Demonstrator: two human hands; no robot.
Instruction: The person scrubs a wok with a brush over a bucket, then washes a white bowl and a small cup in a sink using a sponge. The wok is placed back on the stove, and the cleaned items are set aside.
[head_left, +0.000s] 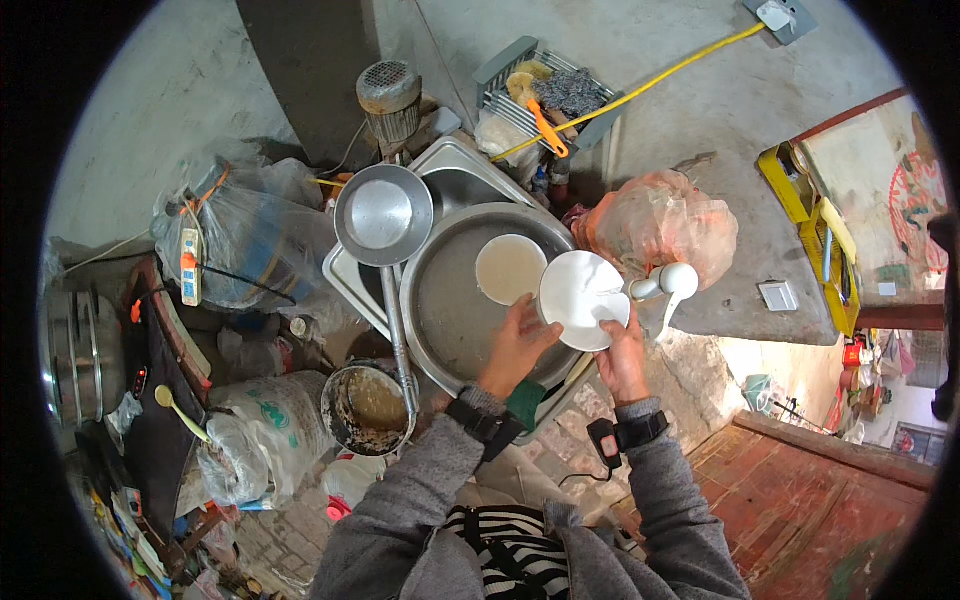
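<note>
A white bowl is held over the right side of a large round metal basin. My right hand grips its lower right rim, thumb on the white surface, beside another white rim that seems to overlap the bowl. At its lower left edge is my left hand, fingers spread and thumb against the rim; whether it bears the bowl's weight is unclear. Another white bowl rests in the cloudy water of the basin. A long-handled metal ladle lies across the basin's left side.
The basin sits on a metal sink. Below left stands a dirty pot. A pink plastic bag and a white faucet-like fitting are at right. Behind hangs a rack with scrubbers; a yellow cable crosses it.
</note>
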